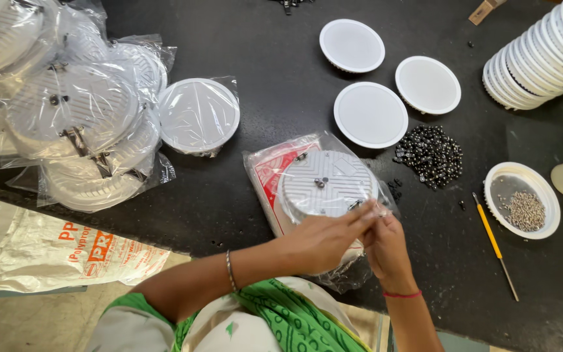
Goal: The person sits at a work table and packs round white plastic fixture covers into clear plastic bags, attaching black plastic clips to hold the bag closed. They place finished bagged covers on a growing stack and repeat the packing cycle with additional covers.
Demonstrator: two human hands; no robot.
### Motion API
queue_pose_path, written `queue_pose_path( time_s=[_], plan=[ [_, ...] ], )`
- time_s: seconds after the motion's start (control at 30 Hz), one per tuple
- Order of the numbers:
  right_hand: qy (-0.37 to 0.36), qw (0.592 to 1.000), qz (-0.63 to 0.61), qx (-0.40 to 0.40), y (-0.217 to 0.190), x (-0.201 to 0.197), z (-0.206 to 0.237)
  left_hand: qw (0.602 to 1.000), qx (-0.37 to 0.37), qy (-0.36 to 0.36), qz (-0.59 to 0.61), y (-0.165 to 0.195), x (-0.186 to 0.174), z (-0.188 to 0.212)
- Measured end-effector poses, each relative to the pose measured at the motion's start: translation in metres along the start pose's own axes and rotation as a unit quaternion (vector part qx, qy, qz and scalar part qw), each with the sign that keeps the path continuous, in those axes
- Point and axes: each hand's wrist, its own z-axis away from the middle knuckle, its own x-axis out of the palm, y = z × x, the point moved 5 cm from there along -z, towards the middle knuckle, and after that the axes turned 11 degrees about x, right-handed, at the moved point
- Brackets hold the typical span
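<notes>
open black desk [268,72] runs up the middle, between the heap of bagged fixtures [73,111] at the left edge and three white discs [371,114], the black screw pile [430,155], a leaning stack [542,55] and screw dish [522,199] crowding the right.

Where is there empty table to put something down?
Bare black table lies between the bagged round white lamps and three white discs. Crowded: the right side, with black bead pile, dish of small metal bits and yellow-handled tool.
</notes>
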Motion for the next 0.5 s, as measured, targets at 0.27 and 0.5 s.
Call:
queue_pose_path(
  time_s=[0.27,0.5],
  plan=[
    [-0.04,0.999,0.025,0.011,0.014,0.027,-0.032,0.997,0.053,-0.063,0.009,0.006,0.001,0.038],
    [-0.042,0.997,-0.043,0.042,0.038,0.004,-0.049,0.992,-0.053,0.093,-0.071,-0.084,-0.042,0.094]
  ],
)
